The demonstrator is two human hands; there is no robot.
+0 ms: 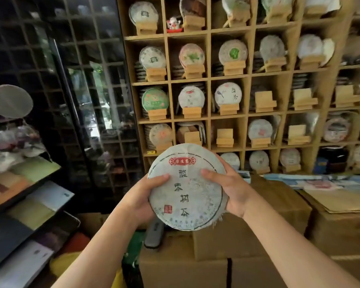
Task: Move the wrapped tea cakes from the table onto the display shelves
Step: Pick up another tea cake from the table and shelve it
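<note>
- White paper wraps the round tea cake [187, 187], printed with a red cartouche near the top and a column of dark characters down the middle; it is held upright in mid-air, face toward the camera, in front of the lower rows of the shelving.
- Left hand [140, 196] grips the cake's left edge, thumb lying across the printed face and the other fingers hidden behind the disc.
- Right hand [230, 183] grips the right edge the same way, thumb pressed on the face near the centre, fingers curled round the rim and back.
- Behind the cake stands a light wooden grid of display shelves [208, 79], most compartments holding a wrapped cake propped on a small wooden stand.
- Several stands are bare, among them one in the third row [265, 101] and one in the fourth row [224, 138].
- A small red-and-white lucky cat figurine [173, 23] sits in a top-row compartment.
- Brown cardboard boxes [247, 235] are stacked below the hands, with a dark grey oblong object [154, 233] lying on one, just under the cake.
- A dark glass-fronted lattice cabinet [81, 90] fills the left side.
</note>
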